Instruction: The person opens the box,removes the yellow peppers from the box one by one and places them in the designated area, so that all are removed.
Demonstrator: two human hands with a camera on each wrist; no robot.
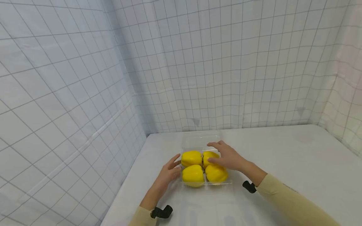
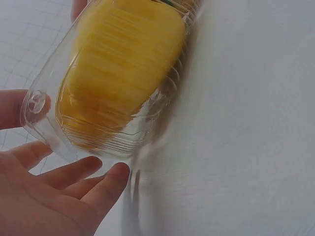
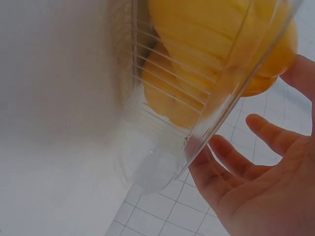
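Four sides of a clear plastic clamshell container (image 1: 205,183) enclose several yellow bell peppers (image 1: 193,174), laid in two rows on the white table. Beside its left wall is my left hand (image 1: 167,175), fingers spread and loosely bent. In the left wrist view, that hand's fingertips (image 2: 118,169) are right at the clear wall, with a yellow pepper (image 2: 123,54) inside. My right hand (image 1: 228,158) reaches over the right side, its thumb across the back right pepper (image 1: 209,155). The right wrist view shows its other fingers (image 3: 202,162) near the container's rim.
The container's transparent lid (image 1: 201,139) lies folded back toward the rear of the table (image 1: 282,157). White grid-patterned cloth (image 1: 212,62) hangs behind and along the left side. Each wrist carries a small black camera mount (image 1: 162,212).
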